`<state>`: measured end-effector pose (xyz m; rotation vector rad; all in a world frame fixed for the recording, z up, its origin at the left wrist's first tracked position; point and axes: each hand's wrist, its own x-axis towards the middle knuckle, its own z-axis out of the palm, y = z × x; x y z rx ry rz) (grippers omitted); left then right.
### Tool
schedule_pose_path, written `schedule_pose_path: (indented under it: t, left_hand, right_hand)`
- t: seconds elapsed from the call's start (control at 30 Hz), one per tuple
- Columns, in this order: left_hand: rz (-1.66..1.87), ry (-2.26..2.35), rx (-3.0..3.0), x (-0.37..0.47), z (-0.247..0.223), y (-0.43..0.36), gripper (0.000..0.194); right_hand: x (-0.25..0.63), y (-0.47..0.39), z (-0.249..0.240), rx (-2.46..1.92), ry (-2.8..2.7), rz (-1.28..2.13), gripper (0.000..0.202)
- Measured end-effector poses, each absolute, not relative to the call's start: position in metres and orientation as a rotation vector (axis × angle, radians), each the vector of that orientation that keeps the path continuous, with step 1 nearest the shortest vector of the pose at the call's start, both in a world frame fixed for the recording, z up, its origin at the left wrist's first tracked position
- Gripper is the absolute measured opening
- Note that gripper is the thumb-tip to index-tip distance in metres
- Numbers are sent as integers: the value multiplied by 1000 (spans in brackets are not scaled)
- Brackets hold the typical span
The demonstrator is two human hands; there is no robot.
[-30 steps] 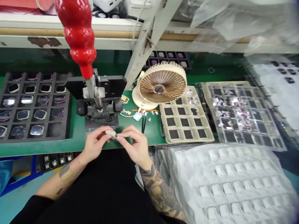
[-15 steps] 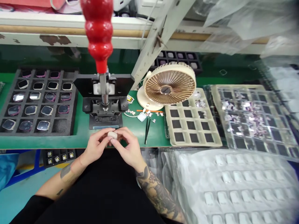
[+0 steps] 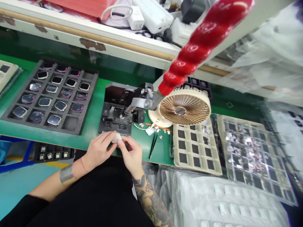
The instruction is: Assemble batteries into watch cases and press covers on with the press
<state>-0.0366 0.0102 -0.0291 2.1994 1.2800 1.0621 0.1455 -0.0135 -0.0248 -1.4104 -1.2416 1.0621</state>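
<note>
Between the fingertips of both hands is a small pale rounded piece (image 3: pixel 116 137), about the size of a watch case and now tilted. My left hand (image 3: pixel 100 146) grips its left side, fingers closed. On the other side, the thumb and fingers of my right hand (image 3: pixel 130 151) pinch it. Fingers cover most of its edges, so its exact kind cannot be made out. Just beyond my hands stands a black hand press (image 3: pixel 118 110) with a red ribbed handle (image 3: pixel 196 47) on its lever. Black tweezers (image 3: pixel 153 145) lie right of my right hand.
A dark foam tray (image 3: pixel 91 104) of watch-like pieces lies left. A cream fan (image 3: pixel 184 107) stands behind small scraps (image 3: pixel 156 128). Cream compartment trays (image 3: pixel 177 148) are at right, one under a clear tray (image 3: pixel 272 164). A white moulded sheet (image 3: pixel 196 195) is nearer me.
The view has turned, so the press lever now slants to the upper right. Both hands keep hold of the pale piece, which has been tipped more upright.
</note>
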Motion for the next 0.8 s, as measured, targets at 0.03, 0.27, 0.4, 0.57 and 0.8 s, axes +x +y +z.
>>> schedule_pose_path:
  t: [0.03, 0.27, 0.4, 0.57, 0.8]
  left_hand:
    - [1032, 1293, 2179, -39, -26, 14, 40]
    - [885, 1389, 2192, -42, -9, 48, 22]
    - [830, 1417, 2192, -40, -9, 52, 17]
    - [640, 1633, 2357, -34, -12, 48, 23]
    - [435, 1626, 2435, -19, -18, 65, 32]
  right_hand:
    - [149, -12, -23, -1402, -1238, 1078, 23]
    - [166, -9, -16, -1432, -1184, 966, 24]
    - [164, -15, -24, -1427, -1268, 965, 22]
    - [163, -20, -28, -1435, -1335, 943, 20]
    - [170, -26, -24, -1436, -1429, 921, 17]
